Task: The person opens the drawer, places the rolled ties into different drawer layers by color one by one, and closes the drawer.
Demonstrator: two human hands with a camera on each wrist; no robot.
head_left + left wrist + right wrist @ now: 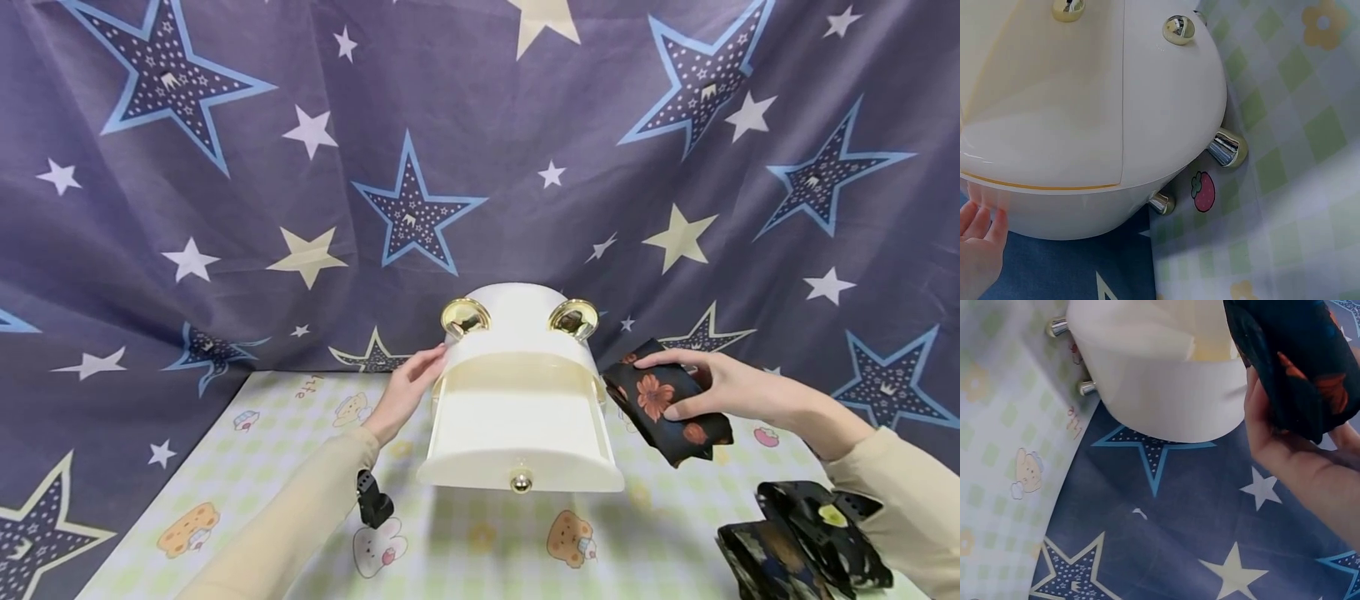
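We've R hand [705, 385] pinching floral cloth [655, 397] at 3 o'clock — L hand [411, 388], fingers loose, prob. bracing white cabinet [517, 317] from 9.

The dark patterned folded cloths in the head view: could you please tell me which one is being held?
The black folded cloth with orange-red flowers, pinched by the right hand; the other dark patterned cloths lie unheld at lower right.

Black cloth [654, 397] with orange-red floral print, white cabinet [517, 304], gold knob [521, 482], green-and-white checked tablecloth [300, 446], purple star-patterned curtain [517, 108]
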